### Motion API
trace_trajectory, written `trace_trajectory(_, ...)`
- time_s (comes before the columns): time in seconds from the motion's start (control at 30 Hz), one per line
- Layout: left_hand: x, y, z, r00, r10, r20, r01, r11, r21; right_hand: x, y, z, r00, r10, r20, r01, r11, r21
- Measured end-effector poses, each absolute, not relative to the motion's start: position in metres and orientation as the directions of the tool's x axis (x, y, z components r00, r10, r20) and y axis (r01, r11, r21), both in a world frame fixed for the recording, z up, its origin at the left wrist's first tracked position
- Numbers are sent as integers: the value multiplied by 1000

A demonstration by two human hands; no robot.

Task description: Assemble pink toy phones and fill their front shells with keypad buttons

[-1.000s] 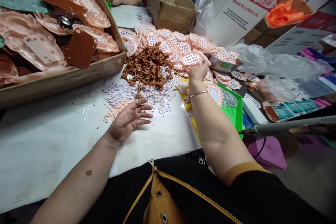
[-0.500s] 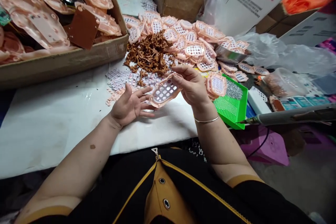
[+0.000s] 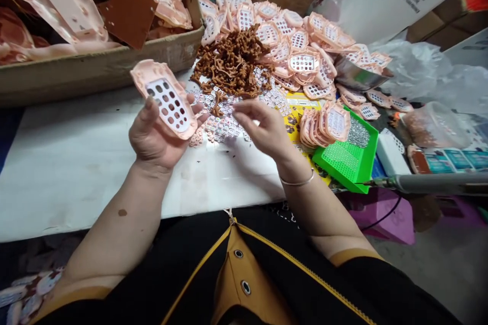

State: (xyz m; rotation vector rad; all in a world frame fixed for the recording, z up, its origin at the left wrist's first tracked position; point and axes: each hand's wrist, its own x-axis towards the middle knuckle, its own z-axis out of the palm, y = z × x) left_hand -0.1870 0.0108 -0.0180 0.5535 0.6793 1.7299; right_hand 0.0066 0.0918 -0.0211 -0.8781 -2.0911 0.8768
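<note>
My left hand [image 3: 154,137] grips a pink rubber keypad sheet [image 3: 164,97] with rows of holes, held tilted above the white table [image 3: 76,157]. My right hand [image 3: 263,129] hovers just to its right with the fingers loosely curled and the thumb near the fingertips; whether anything small sits in them I cannot make out. Under both hands lie small white key pieces [image 3: 224,122]. Behind them is a heap of brown rubber scraps [image 3: 232,61] and a pile of more pink keypad sheets [image 3: 301,45].
A cardboard box [image 3: 95,68] of larger pink and brown sheets stands at the back left. At right, a green tray [image 3: 348,160] carries a stack of pink keypads [image 3: 324,124]. A metal bowl [image 3: 356,78], plastic bags and a grey tool [image 3: 434,183] sit further right.
My right hand took a pink keypad sheet from the pile and passed it to my left hand, which has lifted it up and left. The view has tilted downward.
</note>
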Motion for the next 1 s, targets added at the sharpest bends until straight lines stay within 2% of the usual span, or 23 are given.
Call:
trace_trajectory(0.13,-191,14,-23,-338,940,-56,-711,-216,670,11,73,-41,-772,589,238,429,759,-489)
trace_trajectory(0.27,-191,15,-30,-337,941,-32,-703,-228,674,-11,66,-54,-840,488,237,462,873,-160)
trace_trajectory(0.33,-192,16,-32,-337,941,-17,-690,-235,685,-22,67,-56,-862,452,229,447,891,-78)
trace_trajectory(0.43,-194,17,-33,-342,940,-18,-682,-235,693,-27,72,-59,-874,419,247,417,907,-64)
trace_trajectory(0.5,-194,19,-33,-351,936,-29,-672,-230,704,-24,75,-61,-840,447,308,437,893,-104)
trace_trajectory(0.57,-194,19,-34,-354,934,-51,-667,-214,713,-17,80,-62,-763,514,391,476,857,-197)
trace_trajectory(0.67,-191,20,-34,-338,939,-66,-682,-196,704,-6,88,-60,-615,653,442,457,752,-475)
trace_trajectory(0.77,-186,20,-36,-318,947,-51,-700,-198,686,3,92,-55,-492,809,321,326,513,-794)
trace_trajectory(0.83,-182,20,-37,-299,953,-50,-719,-191,669,7,91,-51,-432,884,180,211,293,-933)
trace_trajectory(0.93,-177,19,-38,-253,964,-88,-741,-134,658,9,86,-46,-422,906,-33,26,-24,-999)
trace_trajectory(1.0,-174,18,-38,-200,973,-114,-741,-74,667,8,82,-43,-447,888,-102,-60,-144,-988)
